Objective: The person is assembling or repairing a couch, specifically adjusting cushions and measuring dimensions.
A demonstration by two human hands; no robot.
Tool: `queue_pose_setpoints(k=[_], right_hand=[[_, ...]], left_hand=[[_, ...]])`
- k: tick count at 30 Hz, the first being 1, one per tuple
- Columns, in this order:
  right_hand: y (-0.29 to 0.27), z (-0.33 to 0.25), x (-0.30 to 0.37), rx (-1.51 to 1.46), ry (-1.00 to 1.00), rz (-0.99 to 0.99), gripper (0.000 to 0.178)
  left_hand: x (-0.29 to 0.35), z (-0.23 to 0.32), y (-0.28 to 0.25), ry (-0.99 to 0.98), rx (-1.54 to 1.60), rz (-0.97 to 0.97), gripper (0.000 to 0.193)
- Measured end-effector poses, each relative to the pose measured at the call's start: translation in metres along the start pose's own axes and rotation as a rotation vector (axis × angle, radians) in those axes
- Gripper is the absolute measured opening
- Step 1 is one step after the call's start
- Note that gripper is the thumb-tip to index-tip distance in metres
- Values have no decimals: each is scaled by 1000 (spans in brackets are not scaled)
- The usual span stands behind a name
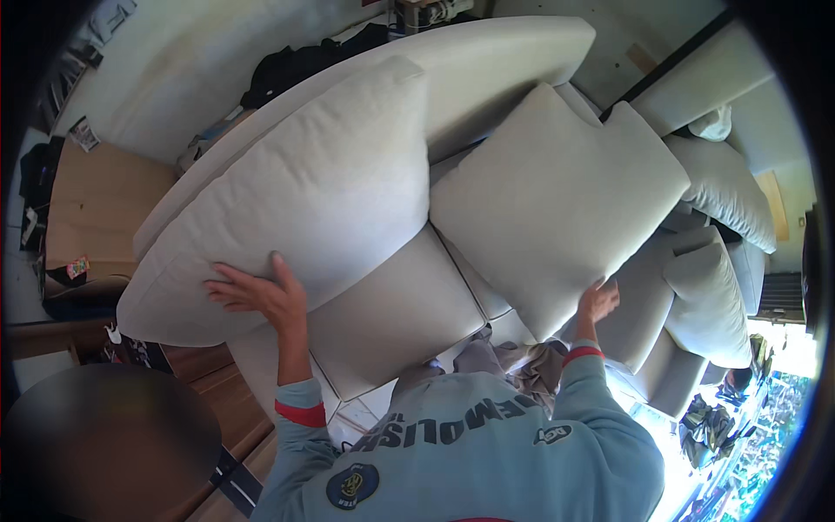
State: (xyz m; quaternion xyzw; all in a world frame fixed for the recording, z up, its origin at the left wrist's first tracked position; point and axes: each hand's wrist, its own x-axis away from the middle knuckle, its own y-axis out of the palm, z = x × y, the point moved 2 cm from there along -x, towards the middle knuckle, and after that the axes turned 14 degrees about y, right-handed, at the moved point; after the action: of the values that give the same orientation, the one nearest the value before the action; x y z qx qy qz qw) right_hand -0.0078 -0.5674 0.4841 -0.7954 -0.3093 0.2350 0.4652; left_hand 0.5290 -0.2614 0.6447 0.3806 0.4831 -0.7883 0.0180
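A large grey back cushion [300, 191] leans against the left part of the sofa backrest [513, 43]. My left hand [261, 294] lies against its lower front with fingers spread, not gripping. A second grey cushion [557, 204] sits tilted to the right, one corner pointing down over the seat edge. At its lower right edge is my right hand [598, 300], fingers curled against the fabric; part of its grip is hidden. Between the two cushions and me stretches the sofa seat [396, 304], split by a seam.
More grey cushions [709, 300] and seat parts stand at the right, near a bright opening. A round dark stool-like top [113, 444] is close on my left. Behind it lies a brown board [109, 200]. Crumpled brown cloth [535, 370] is by my legs.
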Motion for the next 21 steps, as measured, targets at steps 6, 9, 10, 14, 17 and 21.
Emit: queue_pose_setpoints(k=[6, 9, 10, 14, 17, 21], right_hand=[[32, 139, -84, -884, 756, -701, 91], [31, 66, -40, -709, 741, -1088, 102], [26, 48, -31, -594, 620, -1009, 105], [-93, -82, 44, -1020, 74, -1465, 76], [-133, -198, 83, -989, -945, -1436, 50], [-134, -266, 86, -962, -1242, -1127, 42]], left_hand=[[45, 83, 16, 126, 211, -118, 102], [87, 105, 20, 119, 575, -331, 101], [119, 105, 42, 129, 653, -393, 100], [195, 158, 41, -1085, 967, -1225, 101], [180, 225, 57, -1216, 1623, -1075, 100], [91, 302, 68, -755, 2173, -680, 88]])
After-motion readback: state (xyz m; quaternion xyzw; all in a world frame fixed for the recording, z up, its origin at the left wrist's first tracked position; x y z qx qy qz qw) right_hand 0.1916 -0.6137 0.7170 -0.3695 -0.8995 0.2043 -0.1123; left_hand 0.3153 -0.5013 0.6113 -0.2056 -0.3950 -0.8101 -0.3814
